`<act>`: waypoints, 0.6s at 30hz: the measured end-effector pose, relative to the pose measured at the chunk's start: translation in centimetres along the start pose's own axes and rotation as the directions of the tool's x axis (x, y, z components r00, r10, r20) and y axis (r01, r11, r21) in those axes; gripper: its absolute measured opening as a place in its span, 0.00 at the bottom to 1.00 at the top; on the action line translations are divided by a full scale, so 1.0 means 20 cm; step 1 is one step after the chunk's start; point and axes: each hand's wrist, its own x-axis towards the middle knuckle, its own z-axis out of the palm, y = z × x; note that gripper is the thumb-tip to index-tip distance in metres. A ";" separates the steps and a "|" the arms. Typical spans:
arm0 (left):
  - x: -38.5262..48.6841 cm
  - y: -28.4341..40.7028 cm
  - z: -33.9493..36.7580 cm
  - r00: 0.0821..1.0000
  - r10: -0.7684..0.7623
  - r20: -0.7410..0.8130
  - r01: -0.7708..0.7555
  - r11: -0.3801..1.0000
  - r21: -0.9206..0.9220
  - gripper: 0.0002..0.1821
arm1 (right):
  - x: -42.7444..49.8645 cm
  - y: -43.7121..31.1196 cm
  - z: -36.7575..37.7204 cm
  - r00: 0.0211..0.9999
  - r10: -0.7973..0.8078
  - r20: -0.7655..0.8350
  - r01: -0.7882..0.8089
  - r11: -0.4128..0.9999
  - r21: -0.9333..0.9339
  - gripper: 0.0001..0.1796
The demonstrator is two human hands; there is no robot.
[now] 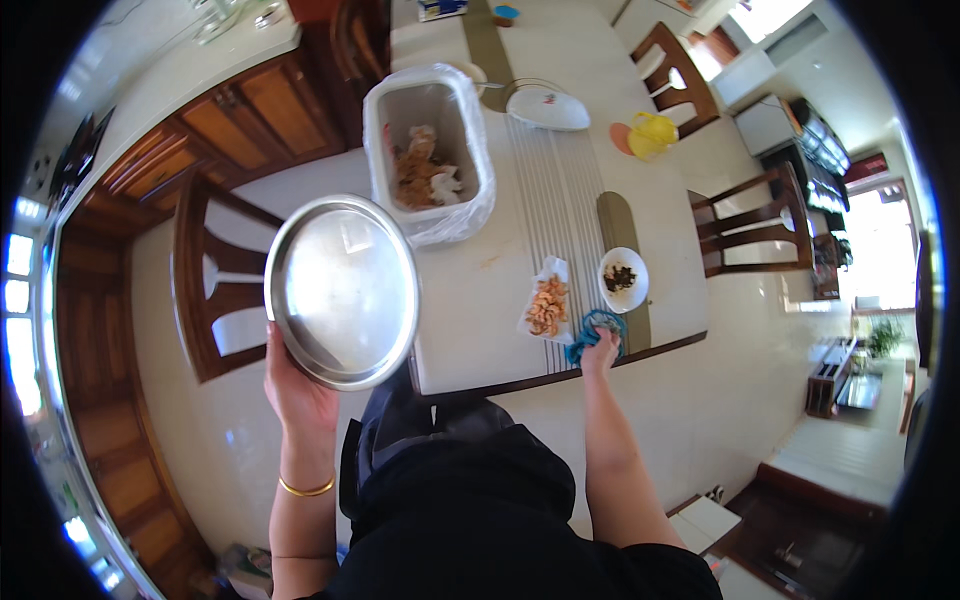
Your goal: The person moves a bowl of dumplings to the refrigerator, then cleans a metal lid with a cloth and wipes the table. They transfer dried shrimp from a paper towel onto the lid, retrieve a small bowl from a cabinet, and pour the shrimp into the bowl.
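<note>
My left hand [300, 390] grips the lower rim of a round stainless steel tray [341, 292], tilted up beside the table's left front corner. Light glares off its bare inner face. On the dining table [465, 322], my right hand [601, 351] is closed on a teal cloth [592, 330] near the front edge. Left of the cloth, a heap of orange-brown shrimp shells or similar scraps [549, 304] lies on a white paper towel [553, 266]. Just behind the cloth stands a white bowl [637, 300] with dark food scraps in it.
A lined waste bin [480, 180] holding scraps and tissue stands at the table's left side. Farther back are a white lidded dish [547, 112] and a yellow cup or pitcher [652, 136]. Wooden chairs flank the table on the left [195, 285] and right [795, 217].
</note>
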 end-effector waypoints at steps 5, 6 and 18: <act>-0.22 0.01 -0.13 0.986 -0.061 0.157 0.085 0.985 -0.153 0.21 | 0.19 0.48 -0.02 0.979 0.169 -0.118 -0.080 0.839 0.538 0.20; -0.31 0.05 -0.16 0.990 0.001 0.143 0.025 0.984 -0.176 0.21 | 0.15 0.33 -0.09 0.918 0.357 0.175 -0.339 0.475 0.812 0.24; -0.77 0.72 -0.64 0.945 0.308 -0.113 -0.328 0.875 -0.356 0.18 | -0.71 -1.45 -0.72 0.362 -0.828 0.428 -0.699 0.063 0.712 0.31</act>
